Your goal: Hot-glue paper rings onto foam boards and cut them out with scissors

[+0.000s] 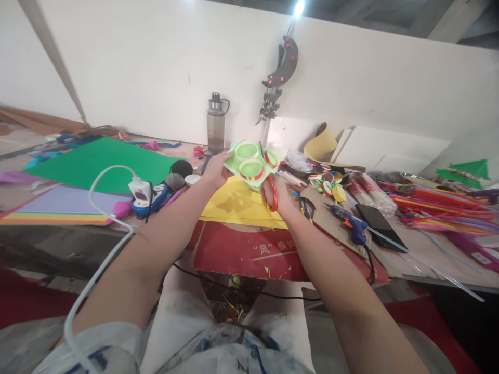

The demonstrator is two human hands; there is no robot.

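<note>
My left hand (219, 169) grips the left edge of a light green sheet (238, 165), raised above yellow paper (230, 200). Several rings with pale and red rims sit on the green sheet. In my right hand (281, 196) are scissors with red-orange handles (273, 193), fingers closed around them. The scissors point up toward the right part of the sheet, beside a red-rimmed ring (270, 158); their blades are mostly hidden. Below the yellow paper lies a red board (241, 252) with white printed characters.
Green paper (105, 166), a white cable (93, 195) and a plug adapter (141, 191) lie left. A bottle (215, 124) stands behind. To the right are a blue glue gun (351, 223), a black phone (380, 226) and colourful pipe cleaners (429, 205). A black ornament (286, 65) hangs above.
</note>
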